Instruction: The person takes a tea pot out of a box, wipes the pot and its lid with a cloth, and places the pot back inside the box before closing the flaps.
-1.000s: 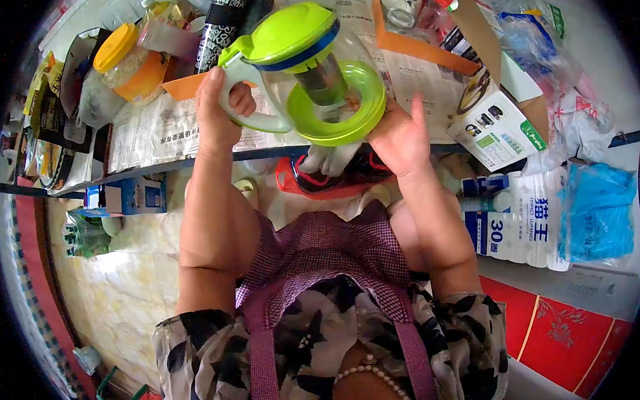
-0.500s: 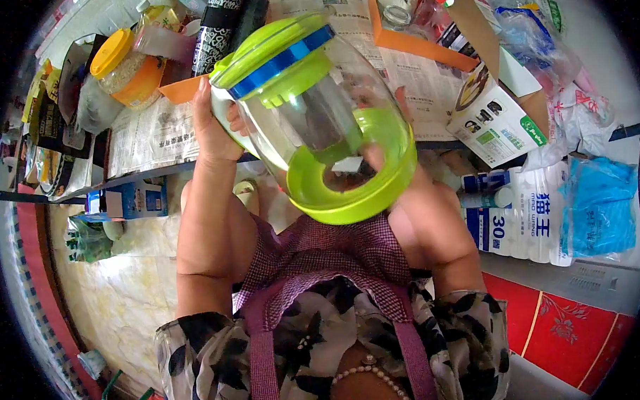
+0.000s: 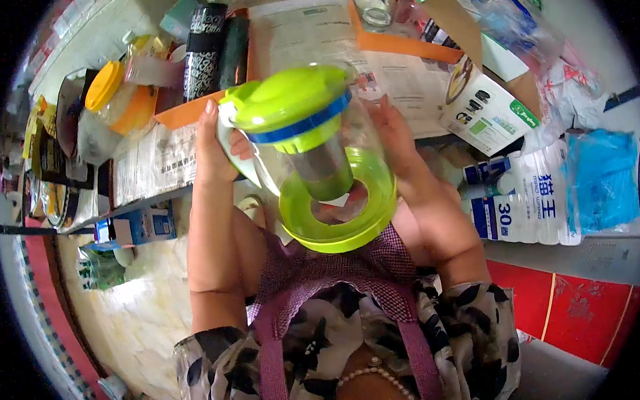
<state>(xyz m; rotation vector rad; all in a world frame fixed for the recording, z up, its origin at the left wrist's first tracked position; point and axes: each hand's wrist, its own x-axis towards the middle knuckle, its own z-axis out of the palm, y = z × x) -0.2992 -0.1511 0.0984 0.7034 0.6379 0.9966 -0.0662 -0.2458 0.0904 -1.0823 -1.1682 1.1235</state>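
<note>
A clear pitcher (image 3: pixel 269 166) with a lime-green lid, a blue band and a lime-green base ring hangs tilted over my lap, its lid toward the shelf. Inside it, a dark cylindrical insert reaches down from the lid. My left hand (image 3: pixel 216 151) is wrapped round the pale handle, thumb up beside the lid hinge. On the other side, my right hand (image 3: pixel 397 137) rests against the pitcher's clear wall, partly hidden behind it, with its fingers pointing up.
A newspaper-lined shelf (image 3: pixel 153 167) bears orange trays (image 3: pixel 410 46), a yellow-lidded jar (image 3: pixel 123 101) and a patterned black cylinder (image 3: pixel 205 52). An open carton (image 3: pixel 486 113) stands at the right, above white packs (image 3: pixel 525 207). A blue box (image 3: pixel 148 223) is below left.
The pitcher has come down from the shelf toward my lap, after tipping and turning on the way. My right hand has moved from under its base to its side. The view has shifted slightly.
</note>
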